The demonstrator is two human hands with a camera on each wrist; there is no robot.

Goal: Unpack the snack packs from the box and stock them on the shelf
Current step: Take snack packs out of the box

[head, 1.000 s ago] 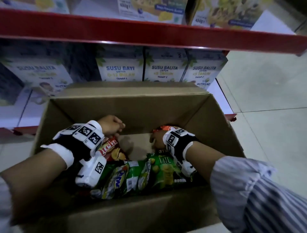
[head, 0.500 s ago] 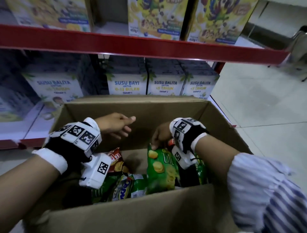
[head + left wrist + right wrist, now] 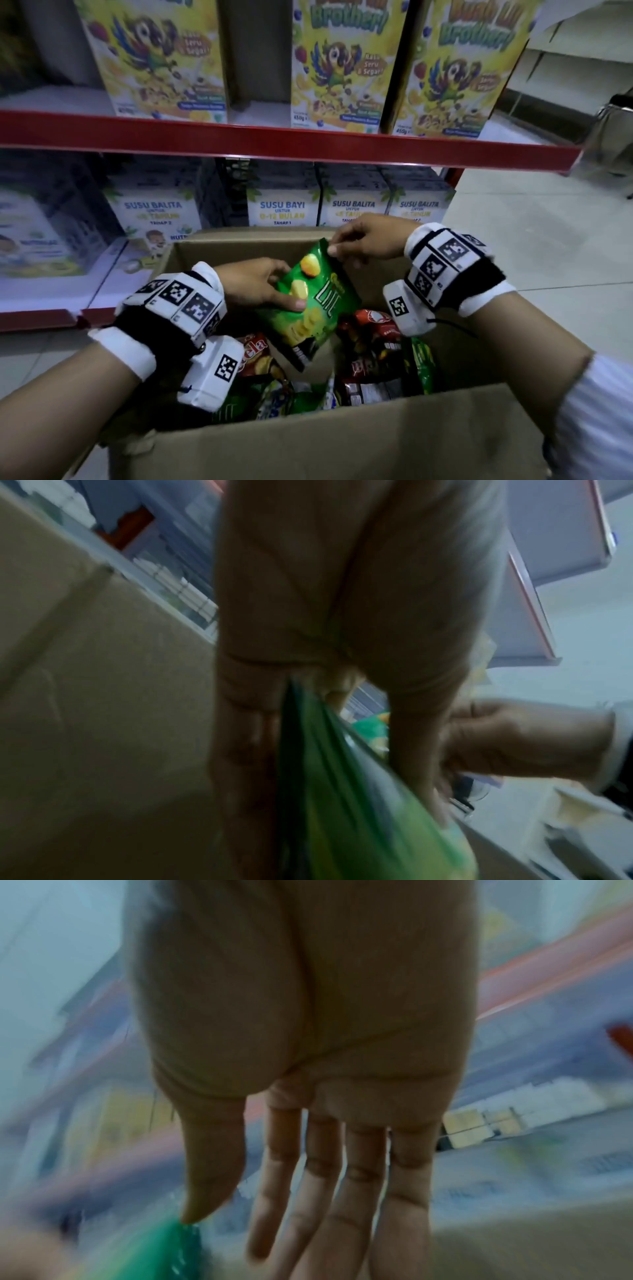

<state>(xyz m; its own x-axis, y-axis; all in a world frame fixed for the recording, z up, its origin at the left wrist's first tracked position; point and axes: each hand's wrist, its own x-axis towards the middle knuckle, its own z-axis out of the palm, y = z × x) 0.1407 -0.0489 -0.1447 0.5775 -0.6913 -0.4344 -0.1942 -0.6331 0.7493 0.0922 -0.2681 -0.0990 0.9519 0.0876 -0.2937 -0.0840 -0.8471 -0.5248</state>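
A green snack pack (image 3: 310, 301) sits at centre frame in the head view, lifted clear of the open cardboard box (image 3: 308, 442) and tilted, its top corner toward the upper right. The left hand (image 3: 258, 286) grasps it at the left edge, thumb across the printed front and fingers behind; the left wrist view shows the same green foil (image 3: 342, 791) clamped between thumb and fingers. The right hand (image 3: 368, 240) has the top corner at thumb and forefinger in the head view, but its wrist view shows the 4 fingers (image 3: 329, 1191) stretched long with only the thumb tip on the foil edge, so that grip looks loose

The step in hand reads as the hand-over of 1 pack from right to left, just after lifting it out. More packs (image 3: 373, 359), red, brown and green, lie heaped in the lower centre of the box

Stocking is not yet begun for this pack. The red-edged shelf (image 3: 291, 144) crosses the upper half of the frame, with yellow cereal boxes (image 3: 339, 65) standing on it and white milk boxes (image 3: 282, 209) below. The next move likely calls for the right hand to let go, then a carry up to a free gap; which gap, the frames do not settle
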